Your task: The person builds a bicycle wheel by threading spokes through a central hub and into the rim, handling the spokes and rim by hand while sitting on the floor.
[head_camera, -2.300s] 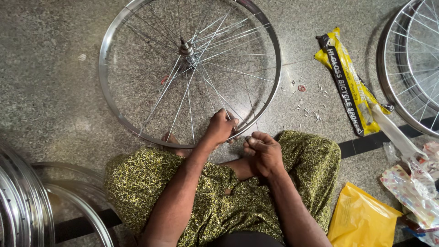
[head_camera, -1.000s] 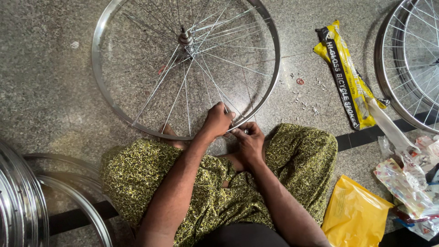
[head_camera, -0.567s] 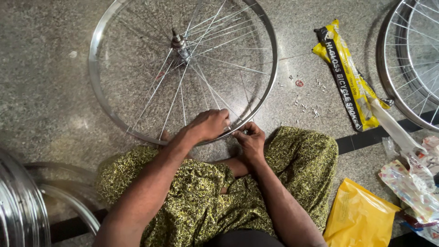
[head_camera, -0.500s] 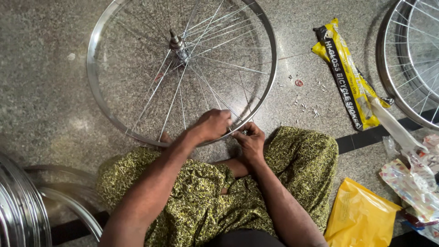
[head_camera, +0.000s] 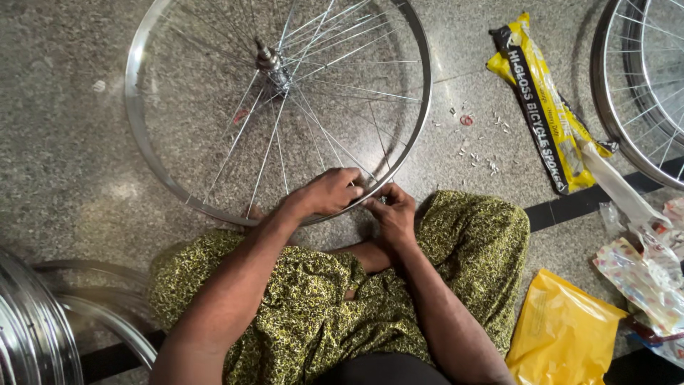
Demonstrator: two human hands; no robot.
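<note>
1. It looked like a bike repair shop.
2. Shiny bare rims (head_camera: pixel 32 335) lay stacked on the speckled stone floor (head_camera: pixel 64 142).
3. A spoked wheel (head_camera: pixel 274 107), a yellow spoke packet (head_camera: pixel 545 107) and tiny metal bits (head_camera: pixel 484 153) lay around.

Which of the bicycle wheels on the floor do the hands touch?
The big wheel in front of the knees: both the left hand and right hand rest on its near rim. The wheel at top right lies apart, untouched.
</note>
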